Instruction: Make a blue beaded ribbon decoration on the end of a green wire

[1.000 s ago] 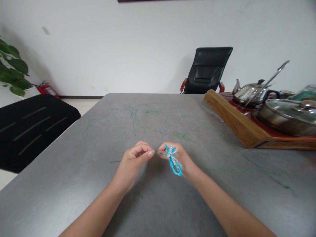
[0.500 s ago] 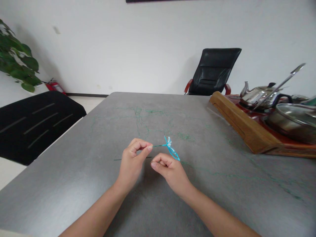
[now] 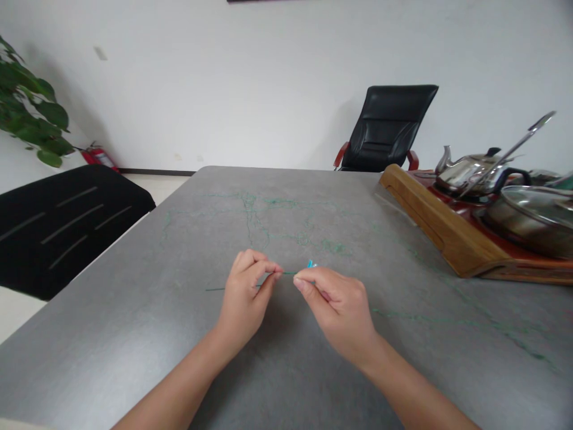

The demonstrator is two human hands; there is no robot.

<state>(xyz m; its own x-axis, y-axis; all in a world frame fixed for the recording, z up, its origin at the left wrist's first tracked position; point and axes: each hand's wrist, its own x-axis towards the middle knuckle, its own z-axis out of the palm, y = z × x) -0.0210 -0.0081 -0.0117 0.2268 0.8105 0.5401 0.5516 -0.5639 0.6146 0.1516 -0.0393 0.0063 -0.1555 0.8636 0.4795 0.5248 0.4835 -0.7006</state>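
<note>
My left hand [image 3: 248, 292] pinches a thin green wire [image 3: 289, 273] between thumb and index finger. Just to its right, the closed fingertips of my right hand [image 3: 338, 307] grip the same wire, which spans the short gap between the hands. At the wire's right end is a small blue beaded ornament [image 3: 312, 264]; my right hand covers most of it and only a blue tip shows. A dark green straight wire [image 3: 215, 289] lies on the table behind my left hand, partly hidden.
Tangled green threads [image 3: 333, 246] lie across the grey table [image 3: 134, 358]. At the right stands a wooden tea tray [image 3: 430, 230] with a metal kettle [image 3: 470, 173] and a lidded pot [image 3: 532, 221]. A black chair [image 3: 389, 128] is beyond the far edge, another chair [image 3: 76, 227] at left.
My right hand has moved right and up, from apart below the wire to pinching it, and now hides most of the blue beaded ornament. My left hand has shifted slightly right.
</note>
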